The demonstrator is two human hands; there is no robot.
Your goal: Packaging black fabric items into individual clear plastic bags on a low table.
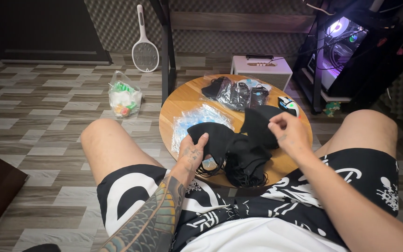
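Seated on the floor with knees spread, a person works over a small round wooden worktop (178, 100) set between the legs. The left hand (193, 150) lies half-curled on a heap of black face masks (243, 156) at the worktop's near edge, thumb and fingers pinching the corner of one mask; the right hand (289, 132) is closed in a fingertip pinch on the edge of another black mask (259, 122), lifted just above the heap. The masks look light, thin and floppy — cloth that folds and drags its thin ear loops, which spill tangled at the front of the pile, so the firmer edge seems the surest place to grip. Beneath and beside the heap lie crumpled clear plastic wrappers (197, 119), apparently emptied. Farther back, sealed clear packets (239, 93) hold more dark masks, with a computer mouse (288, 105) just beside them. Beyond the worktop, on the striped floor, a knotted plastic bag (124, 98) holds small colourful items — too small to tell what — and a white racket-shaped swatter (144, 49) leans on the wall.
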